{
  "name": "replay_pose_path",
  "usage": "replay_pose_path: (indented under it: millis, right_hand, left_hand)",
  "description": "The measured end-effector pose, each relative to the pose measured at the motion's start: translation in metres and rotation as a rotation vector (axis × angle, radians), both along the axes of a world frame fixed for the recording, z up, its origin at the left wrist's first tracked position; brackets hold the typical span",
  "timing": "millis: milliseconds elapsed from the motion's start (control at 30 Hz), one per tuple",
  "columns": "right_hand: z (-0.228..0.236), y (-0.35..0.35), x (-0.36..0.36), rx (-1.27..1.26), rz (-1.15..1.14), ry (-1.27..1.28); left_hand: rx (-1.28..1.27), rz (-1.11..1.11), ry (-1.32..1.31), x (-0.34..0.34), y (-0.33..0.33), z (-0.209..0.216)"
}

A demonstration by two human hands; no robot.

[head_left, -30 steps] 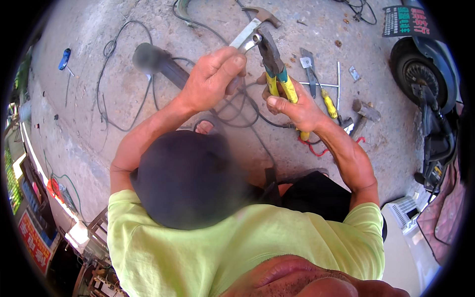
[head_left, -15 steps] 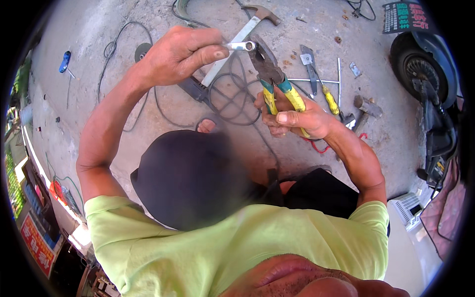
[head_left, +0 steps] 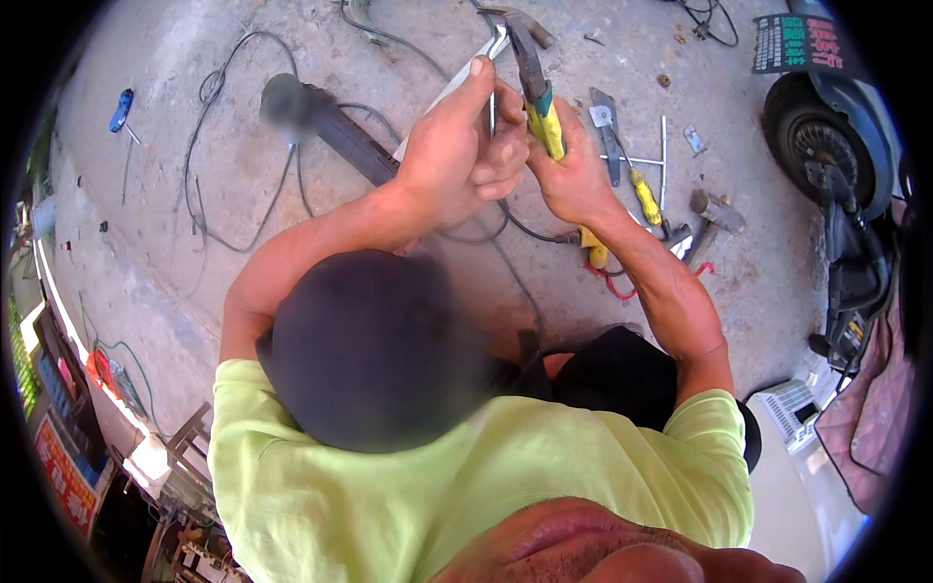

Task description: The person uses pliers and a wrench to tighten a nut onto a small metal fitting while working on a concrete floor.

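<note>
My left hand is closed around a shiny metal wrench, which stands nearly upright with its thumb extended along it. Beside it, my right hand grips pliers by their yellow-and-green handles. The dark jaws point away from me, close to the wrench's far end; whether they touch it, I cannot tell. Both hands are close together above the floor. Behind them lies a hammer, partly covered by my left hand and the tools.
A black angle grinder with its cord lies left of my hands. To the right are a yellow-handled screwdriver, a T-handle wrench and a short sledgehammer. A blue-handled tool lies far left; a wheel stands at right.
My left hand has moved right and nearer, turning the wrench from sideways to upright. My right hand has risen slightly, with the pliers turned edge-on. The hands are now closer together.
</note>
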State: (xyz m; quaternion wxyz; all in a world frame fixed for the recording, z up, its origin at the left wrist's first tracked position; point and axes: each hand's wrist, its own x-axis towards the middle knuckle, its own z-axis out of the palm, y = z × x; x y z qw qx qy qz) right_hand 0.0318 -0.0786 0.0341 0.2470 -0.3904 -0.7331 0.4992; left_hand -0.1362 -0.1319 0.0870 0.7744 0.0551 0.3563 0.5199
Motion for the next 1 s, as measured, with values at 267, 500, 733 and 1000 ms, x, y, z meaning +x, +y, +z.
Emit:
replay_pose_path:
  millis: [267,500,733,1000]
  right_hand:
    - [-0.030,0.031,0.004,0.232,-0.121,-0.076]
    - [-0.027,0.033,0.012,0.117,-0.179,-0.215]
    - [-0.065,0.032,0.027,0.109,-0.128,-0.315]
    - [-0.056,0.012,0.043,-0.057,0.078,-0.290]
  left_hand:
    - [0.064,-0.031,-0.359,0.007,0.023,-0.015]
    - [0.231,-0.130,0.658,0.013,0.005,-0.012]
    - [0.770,-0.225,1.303,0.003,-0.001,-0.041]
    - [0.657,-0.115,1.153,-0.042,0.035,0.007]
